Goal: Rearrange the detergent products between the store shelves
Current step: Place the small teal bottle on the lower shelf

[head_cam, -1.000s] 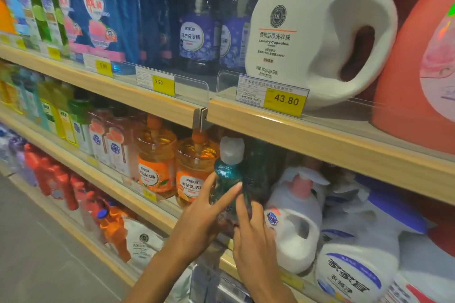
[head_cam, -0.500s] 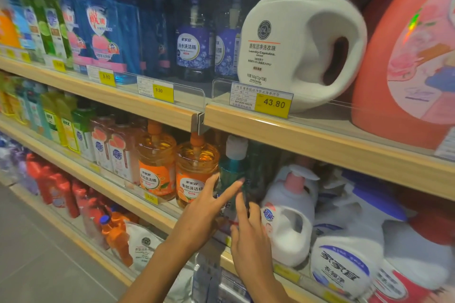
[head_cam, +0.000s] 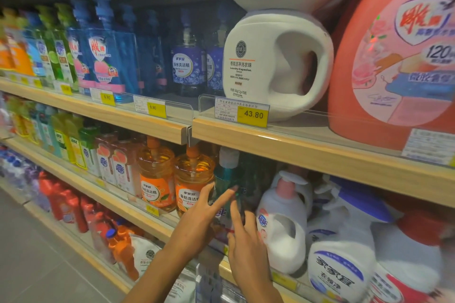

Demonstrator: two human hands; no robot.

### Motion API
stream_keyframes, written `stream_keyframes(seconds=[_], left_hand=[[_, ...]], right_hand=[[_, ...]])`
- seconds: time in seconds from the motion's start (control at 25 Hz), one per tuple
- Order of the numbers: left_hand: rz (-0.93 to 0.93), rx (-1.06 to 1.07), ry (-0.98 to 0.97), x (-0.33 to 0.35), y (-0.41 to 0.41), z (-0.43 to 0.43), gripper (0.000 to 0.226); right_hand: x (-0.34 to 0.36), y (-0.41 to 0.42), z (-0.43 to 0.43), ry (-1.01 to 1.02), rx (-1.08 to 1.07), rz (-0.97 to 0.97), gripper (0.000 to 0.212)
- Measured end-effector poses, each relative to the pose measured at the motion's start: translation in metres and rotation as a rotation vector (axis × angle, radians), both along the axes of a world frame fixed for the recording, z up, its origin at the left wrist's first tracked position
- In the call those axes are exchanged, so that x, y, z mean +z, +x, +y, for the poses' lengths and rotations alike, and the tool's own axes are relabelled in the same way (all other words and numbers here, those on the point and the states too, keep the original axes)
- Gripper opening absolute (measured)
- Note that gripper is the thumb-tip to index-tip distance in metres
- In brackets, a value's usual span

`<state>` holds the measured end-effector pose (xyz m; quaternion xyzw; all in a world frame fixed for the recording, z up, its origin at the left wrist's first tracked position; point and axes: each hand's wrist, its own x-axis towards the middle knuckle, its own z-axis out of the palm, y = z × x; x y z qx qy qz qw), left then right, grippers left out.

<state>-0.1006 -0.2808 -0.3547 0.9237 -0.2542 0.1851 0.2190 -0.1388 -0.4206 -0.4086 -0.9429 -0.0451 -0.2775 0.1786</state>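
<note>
Reaching in at the middle shelf with both hands, I am at the step of getting hold of one product to move: the teal bottle with the white cap. It stands upright in the front row, squeezed between the orange pump jar on its left and the white jug with the pink cap on its right. Its cap sits just under the wooden edge of the upper shelf.

My left hand is flat and spread, fingers straight, the forefinger lying across the front of the bottle's body; it grips nothing. My right hand is likewise uncurled, fingers pointing up at the bottle's lower half, holding nothing. Whether either fingertip actually presses on the plastic I cannot tell, since the frame is smeared there.

So nothing is picked up yet, and I judge the move of this bottle to be only at its start. The next move calls for closing one hand round the bottle's narrow body, then drawing it straight toward me and slightly down so the cap clears the board above. The neighbours stand close on both sides, so I should pull it out without twisting, or the orange pump jar may be dragged along or tipped
</note>
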Motion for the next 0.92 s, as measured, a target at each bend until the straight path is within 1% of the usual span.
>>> stream_keyframes(seconds=[0.16,0.32,0.48,0.56,0.68,0.8,0.92], left_hand=[[0.000,0.016,0.001,-0.002,0.003,-0.002,0.136],[0.017,0.007,0.003,-0.001,0.002,-0.001,0.133],[0.022,0.018,0.041,0.004,-0.003,-0.001,0.131],[0.022,0.025,0.052,0.008,-0.006,0.000,0.131],[0.000,0.032,0.056,0.009,-0.013,-0.002,0.129],[-0.048,0.016,0.008,0.006,-0.014,-0.004,0.126],[-0.066,0.048,-0.009,0.005,-0.014,-0.003,0.120]], right_hand=[[0.003,0.000,0.001,0.004,-0.021,0.054,0.118],[0.008,-0.001,0.004,0.000,-0.042,0.061,0.114],[0.010,-0.005,-0.001,-0.016,0.011,0.082,0.105],[0.011,-0.004,-0.002,-0.021,0.036,0.103,0.098],[0.009,-0.003,-0.002,0.007,0.026,0.096,0.089],[0.005,-0.002,-0.003,0.033,-0.019,0.108,0.090],[0.001,-0.002,0.000,0.092,-0.006,0.069,0.092]])
